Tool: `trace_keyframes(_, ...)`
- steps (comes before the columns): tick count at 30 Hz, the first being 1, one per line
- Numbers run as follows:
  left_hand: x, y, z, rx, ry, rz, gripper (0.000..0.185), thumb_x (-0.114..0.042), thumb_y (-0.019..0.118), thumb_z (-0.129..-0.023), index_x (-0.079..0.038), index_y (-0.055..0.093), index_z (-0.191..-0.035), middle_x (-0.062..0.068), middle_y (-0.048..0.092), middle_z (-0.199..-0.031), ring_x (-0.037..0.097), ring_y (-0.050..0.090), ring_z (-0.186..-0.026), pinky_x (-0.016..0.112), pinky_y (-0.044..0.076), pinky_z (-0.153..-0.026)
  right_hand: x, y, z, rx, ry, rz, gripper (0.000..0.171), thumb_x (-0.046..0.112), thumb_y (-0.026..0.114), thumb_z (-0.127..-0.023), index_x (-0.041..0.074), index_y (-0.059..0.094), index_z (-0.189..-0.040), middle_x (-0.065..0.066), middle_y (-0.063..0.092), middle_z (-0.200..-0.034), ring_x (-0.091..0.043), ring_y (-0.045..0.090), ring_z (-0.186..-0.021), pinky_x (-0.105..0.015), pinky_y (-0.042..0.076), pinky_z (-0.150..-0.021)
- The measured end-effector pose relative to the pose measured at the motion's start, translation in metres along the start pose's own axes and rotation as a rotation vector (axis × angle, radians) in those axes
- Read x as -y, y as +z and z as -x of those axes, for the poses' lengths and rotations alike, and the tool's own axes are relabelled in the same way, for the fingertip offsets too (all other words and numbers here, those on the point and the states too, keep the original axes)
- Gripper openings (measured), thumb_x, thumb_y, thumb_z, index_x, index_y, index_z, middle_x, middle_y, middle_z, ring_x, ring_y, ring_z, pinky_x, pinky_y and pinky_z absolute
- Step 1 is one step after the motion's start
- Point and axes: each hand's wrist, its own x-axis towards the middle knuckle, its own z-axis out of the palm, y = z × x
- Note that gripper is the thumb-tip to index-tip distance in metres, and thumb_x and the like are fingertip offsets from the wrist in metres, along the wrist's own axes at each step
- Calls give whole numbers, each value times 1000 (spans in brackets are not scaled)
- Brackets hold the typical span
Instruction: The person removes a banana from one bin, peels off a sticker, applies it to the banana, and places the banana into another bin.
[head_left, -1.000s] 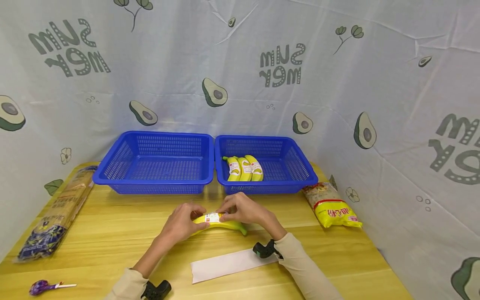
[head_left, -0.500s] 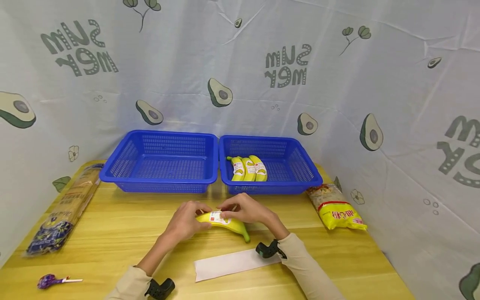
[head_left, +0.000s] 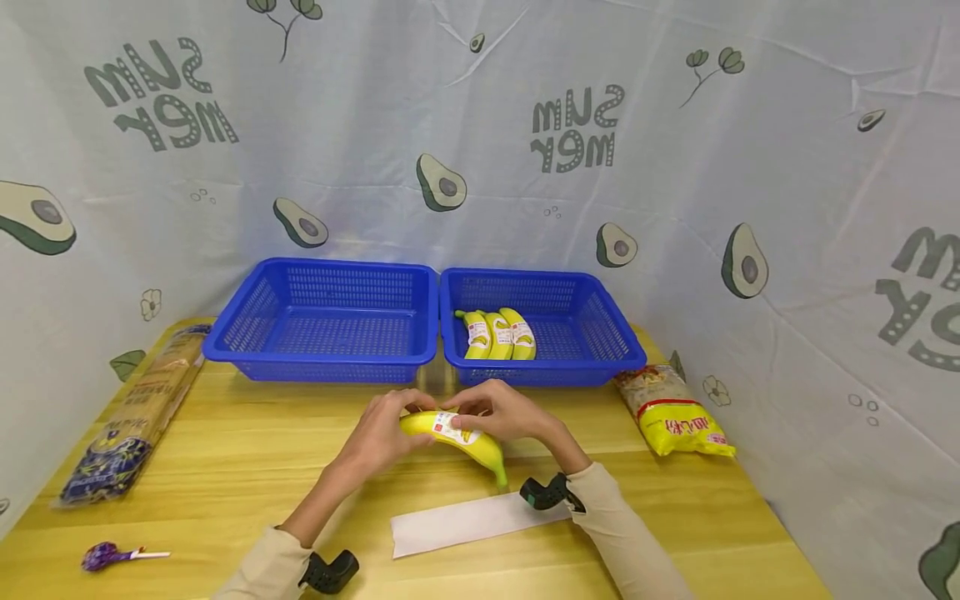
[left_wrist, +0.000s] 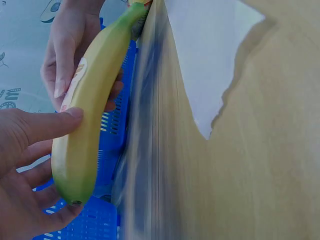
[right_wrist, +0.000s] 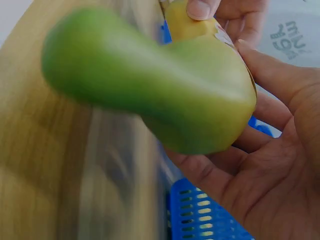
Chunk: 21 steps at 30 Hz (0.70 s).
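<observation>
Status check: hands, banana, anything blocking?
Both hands on the banana: left hand grips one end, right hand holds the labelled middle. Banana held above the table. White paper strip lies below; nothing blocking.

A yellow banana (head_left: 457,435) with a white-and-red label and green stem, before two blue baskets (head_left: 322,321) against a white backdrop (head_left: 480,150) patterned with green avocados.

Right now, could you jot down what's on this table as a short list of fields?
left hand: grips the blunt end of the banana
right hand: holds the same banana at its label
baskets: left blue basket bare; right blue basket holds three bananas
front: white paper strip
table edges: bread loaf, lollipop, yellow packet
</observation>
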Motion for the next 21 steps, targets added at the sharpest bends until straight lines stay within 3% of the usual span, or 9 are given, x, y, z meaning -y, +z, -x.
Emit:
trace_keyframes(4, -2, -5, -1, 28, 14, 24, 50, -6, 96, -81, -5, 75, -126, 7, 73, -114, 28, 67, -109, 50, 58, -97, 3, -8, 7, 9, 20, -10, 34, 11, 70, -106, -5, 70, -137, -16, 78, -121, -14, 75, -100, -29, 63, -92)
trace_keyframes(9, -2, -21, -3, 155, -44, -28, 78, -12, 100, -77, -2, 63, -145, 15, 67, -135, 39, 61, -127, 60, 53, -109, 6, -19, 15, 46, 49, -34, 42, 11, 71, -106, -4, 64, -145, -13, 77, -118, -16, 73, -102, -30, 63, -95)
trace_keyframes(13, 0, -29, -7, 217, -75, 8, 81, -8, 97, -80, 6, 56, -149, 23, 63, -143, 44, 60, -132, 60, 53, -110, 9, -29, 21, 68, 63, -87, 47, 10, 68, -107, -4, 58, -151, -17, 72, -131, -21, 73, -109, -33, 64, -95)
trace_keyframes(17, 5, -24, -11, 137, -124, 135, 63, -3, 90, -87, 8, 62, -143, 23, 69, -134, 42, 68, -121, 53, 60, -102, 10, -36, 24, 79, 57, -142, 51, 13, 65, -109, -3, 52, -156, -19, 68, -139, -23, 75, -111, -36, 65, -91)
trace_keyframes(21, 5, -11, -16, 12, -180, 303, 39, -3, 81, -95, 10, 69, -130, 23, 75, -121, 38, 76, -108, 44, 66, -90, 14, -44, 26, 71, 65, -185, 54, 16, 63, -111, 1, 47, -161, -17, 70, -121, -24, 74, -98, -34, 65, -83)
